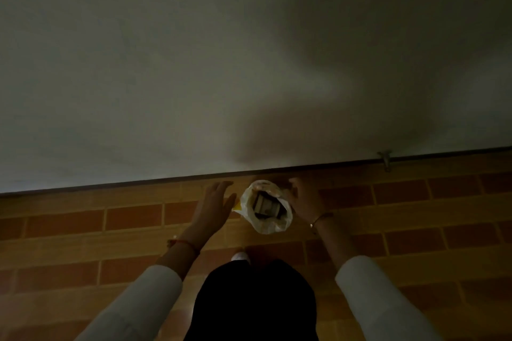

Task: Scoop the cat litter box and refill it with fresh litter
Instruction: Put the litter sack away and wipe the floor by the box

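Brick-patterned tile, orange-brown and dim, covers the floor [83, 232] where it meets a pale wall [166, 63]. A small white plastic bag [266, 209] stands open on the floor just beside the wall, and something dark and boxy is seen inside it; what it is cannot be told in the low light. The left hand [214, 202] is held flat and spread, fingers apart, just left of the bag and seemingly not touching it. The right hand [304, 199] is curled at the bag's right edge, apparently pinching the rim, though the contact is too dark to be sure. Both arms are in white sleeves, with a thin band on each wrist. Dark trousers and a pale toe are seen below.

No litter box, scoop or litter is in view. The step in hand is judged to be opening or gathering a waste bag, either preparing it for scooped clumps or closing it for disposal; which one cannot be told. The next move would call for the left hand to take the opposite rim, so that the mouth is held by both sides.
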Available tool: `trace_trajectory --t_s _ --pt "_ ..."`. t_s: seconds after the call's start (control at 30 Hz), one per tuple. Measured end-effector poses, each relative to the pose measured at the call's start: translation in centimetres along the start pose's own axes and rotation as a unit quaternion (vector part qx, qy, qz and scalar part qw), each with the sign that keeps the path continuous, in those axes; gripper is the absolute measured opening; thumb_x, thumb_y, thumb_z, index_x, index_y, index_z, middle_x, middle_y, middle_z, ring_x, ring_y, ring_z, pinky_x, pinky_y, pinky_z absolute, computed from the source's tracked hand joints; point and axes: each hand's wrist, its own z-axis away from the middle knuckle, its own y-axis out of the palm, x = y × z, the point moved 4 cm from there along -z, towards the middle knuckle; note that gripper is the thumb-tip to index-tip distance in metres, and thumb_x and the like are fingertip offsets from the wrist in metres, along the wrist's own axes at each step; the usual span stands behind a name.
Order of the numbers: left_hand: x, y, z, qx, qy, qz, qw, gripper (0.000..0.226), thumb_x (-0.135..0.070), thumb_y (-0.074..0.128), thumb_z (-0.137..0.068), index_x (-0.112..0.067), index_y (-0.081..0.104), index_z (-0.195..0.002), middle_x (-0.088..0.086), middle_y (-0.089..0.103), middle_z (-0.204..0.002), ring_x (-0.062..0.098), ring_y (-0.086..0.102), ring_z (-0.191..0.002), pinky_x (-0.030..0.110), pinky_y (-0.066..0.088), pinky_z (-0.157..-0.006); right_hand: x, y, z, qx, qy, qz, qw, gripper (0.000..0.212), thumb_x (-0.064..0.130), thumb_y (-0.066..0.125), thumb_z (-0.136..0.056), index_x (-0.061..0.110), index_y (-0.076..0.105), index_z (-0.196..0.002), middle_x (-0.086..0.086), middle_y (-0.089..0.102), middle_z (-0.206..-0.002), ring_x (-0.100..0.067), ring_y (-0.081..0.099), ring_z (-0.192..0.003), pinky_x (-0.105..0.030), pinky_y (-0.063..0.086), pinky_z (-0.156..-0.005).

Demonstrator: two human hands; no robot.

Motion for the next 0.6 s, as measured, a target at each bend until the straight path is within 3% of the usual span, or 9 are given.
trace_trajectory --t_s 0.33,0.6 --pt "-13.8 -24.4 16.8 -0.106 0.097 -0.086 0.986 0.046 -0.027 0.055 -0.095 -0.013 0.047 -0.138 0.009 0.054 -0.134 0.027 0.046 -0.126 0.042 0.042 -0.103 19.3 -14.1 20.2 -0.075 -0.151 0.02 0.986 0.047 0.027 0.052 -0.096 0.012 0.043 -0.14 -0.01 0.047 -0.14 -0.023 0.035 -0.133 -0.032 0.033 -0.107" --pt "-18.1 -36.0 27.1 -0.2 0.098 -0.125 0.967 0.051 -0.044 0.037 -0.095 -0.017 0.046 -0.137 0.005 0.054 -0.135 0.024 0.048 -0.125 0.044 0.044 -0.1 29.8 -20.8 30.4 -0.12 -0.252 0.095 0.956 0.05 0.03 0.048 -0.097 0.008 0.041 -0.141 -0.012 0.045 -0.142 -0.029 0.031 -0.137 -0.039 0.029 -0.112"
